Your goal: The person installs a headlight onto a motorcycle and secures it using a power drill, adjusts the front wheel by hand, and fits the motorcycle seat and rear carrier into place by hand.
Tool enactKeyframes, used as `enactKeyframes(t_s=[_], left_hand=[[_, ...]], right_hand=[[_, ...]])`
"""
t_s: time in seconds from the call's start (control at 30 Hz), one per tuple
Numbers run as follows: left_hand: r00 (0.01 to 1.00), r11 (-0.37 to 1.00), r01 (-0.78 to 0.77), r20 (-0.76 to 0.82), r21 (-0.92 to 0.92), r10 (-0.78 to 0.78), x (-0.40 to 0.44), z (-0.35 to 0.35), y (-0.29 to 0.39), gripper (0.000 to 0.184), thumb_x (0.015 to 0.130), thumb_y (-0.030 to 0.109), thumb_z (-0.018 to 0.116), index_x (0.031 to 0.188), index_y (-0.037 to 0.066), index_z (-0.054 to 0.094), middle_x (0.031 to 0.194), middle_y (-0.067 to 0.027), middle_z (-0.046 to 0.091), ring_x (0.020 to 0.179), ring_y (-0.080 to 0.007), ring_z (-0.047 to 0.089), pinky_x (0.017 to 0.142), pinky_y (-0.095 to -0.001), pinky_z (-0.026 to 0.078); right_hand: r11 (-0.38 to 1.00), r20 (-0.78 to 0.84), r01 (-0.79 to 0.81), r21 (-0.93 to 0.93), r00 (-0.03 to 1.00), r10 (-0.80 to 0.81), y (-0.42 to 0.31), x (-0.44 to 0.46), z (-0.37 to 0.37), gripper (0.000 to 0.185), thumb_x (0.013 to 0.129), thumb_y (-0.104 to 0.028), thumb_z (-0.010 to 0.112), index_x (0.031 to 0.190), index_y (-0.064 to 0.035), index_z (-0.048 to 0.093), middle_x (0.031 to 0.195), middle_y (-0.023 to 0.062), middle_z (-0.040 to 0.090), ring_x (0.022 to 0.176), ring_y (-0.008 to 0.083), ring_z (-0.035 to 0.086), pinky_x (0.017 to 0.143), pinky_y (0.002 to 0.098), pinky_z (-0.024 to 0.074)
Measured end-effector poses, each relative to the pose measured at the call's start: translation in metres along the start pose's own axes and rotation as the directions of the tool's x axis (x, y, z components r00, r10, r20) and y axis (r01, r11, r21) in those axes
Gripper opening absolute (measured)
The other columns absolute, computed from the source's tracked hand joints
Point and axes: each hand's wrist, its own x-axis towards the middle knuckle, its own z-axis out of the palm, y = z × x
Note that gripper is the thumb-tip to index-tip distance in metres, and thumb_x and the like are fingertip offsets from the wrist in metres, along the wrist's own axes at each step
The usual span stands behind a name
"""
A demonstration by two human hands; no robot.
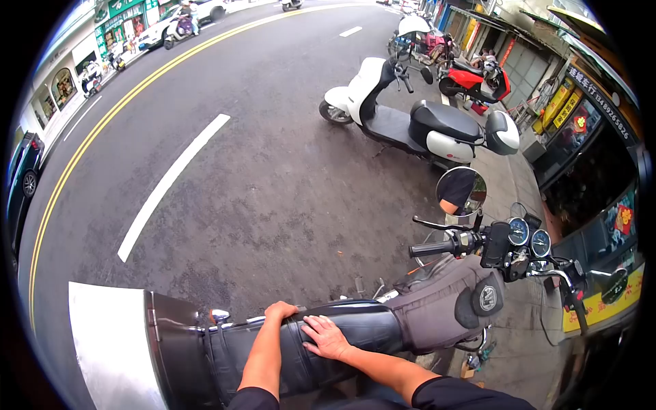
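A motorcycle stands below me, its long black seat point(362, 324) running across the lower view. My left hand point(281, 311) is closed over the far edge of the seat, and its fingertips are hidden beyond that edge. Just to its right, my right hand point(326, 336) lies flat on the seat top with fingers spread, holding nothing. A grey-brown tank cover point(437, 301) with a round badge adjoins the seat. Beyond it are the handlebar grip point(432, 249), a round mirror point(462, 192) and two gauges. Behind the seat sits a box with a silvery lid point(113, 348).
A white scooter point(444, 130) with a black seat is parked ahead on the road. Farther back is a red scooter point(478, 80). Shopfronts point(594, 150) line the right side. The road point(225, 184) has a white dash point(174, 184) and double yellow lines.
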Motion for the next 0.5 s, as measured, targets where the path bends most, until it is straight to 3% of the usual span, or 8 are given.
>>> enactKeyframes(t_s=[0.1,0.2,0.23,0.43,0.5], left_hand=[[0.999,1.000,0.006,0.042,0.020,-0.007,0.013,-0.002,0.004,0.059,0.070,0.050,0.069,0.118,0.016,0.067,0.127,-0.0077,0.062,0.119,-0.0220,0.058,0.098,-0.0358,0.045],[0.995,0.995,0.094,-0.039,0.015,-0.093,0.029,0.008,-0.001,0.058,0.069,0.047,0.071,0.117,0.016,0.068,0.128,-0.0069,0.061,0.119,-0.0218,0.058,0.098,-0.0350,0.045],[0.997,0.997,0.075,0.019,0.018,-0.075,0.020,0.000,0.000,0.060,0.069,0.047,0.071,0.119,0.015,0.067,0.128,-0.0081,0.061,0.120,-0.0227,0.057,0.099,-0.0354,0.045],[0.998,0.991,0.033,-0.052,0.133,-0.026,0.007,-0.005,0.007,0.055,0.073,0.044,0.068,0.119,0.013,0.067,0.125,-0.0122,0.062,0.117,-0.0253,0.059,0.097,-0.0369,0.046],[0.976,0.985,0.030,-0.219,0.170,0.008,0.019,0.000,0.013,0.051,0.073,0.041,0.067,0.114,0.011,0.067,0.117,-0.0152,0.066,0.112,-0.0294,0.062,0.095,-0.0404,0.048]], right_hand=[[1.000,0.009,-0.007,0.017,1.000,0.007,0.004,-0.001,0.003,0.052,0.082,-0.039,0.065,0.123,-0.0104,0.054,0.137,0.0139,0.047,0.126,0.0311,0.045,0.107,0.0467,0.0343],[0.999,0.009,-0.007,0.051,1.000,0.007,0.007,0.000,0.004,0.051,0.083,-0.040,0.064,0.124,-0.0108,0.054,0.138,0.0137,0.046,0.127,0.0309,0.044,0.107,0.0464,0.0340],[0.997,0.016,-0.009,0.073,1.000,0.008,0.007,-0.001,0.001,0.051,0.084,-0.040,0.063,0.124,-0.0103,0.054,0.138,0.0143,0.046,0.127,0.0312,0.044,0.108,0.0465,0.0333],[0.996,-0.019,-0.008,0.091,1.000,0.010,0.010,-0.003,0.004,0.051,0.083,-0.040,0.065,0.124,-0.0115,0.055,0.136,0.0126,0.047,0.126,0.0302,0.044,0.106,0.0461,0.0348],[0.995,-0.015,-0.003,0.100,1.000,0.004,0.011,-0.003,0.003,0.051,0.082,-0.040,0.065,0.123,-0.0110,0.055,0.136,0.0126,0.048,0.126,0.0302,0.044,0.106,0.0461,0.0353]])
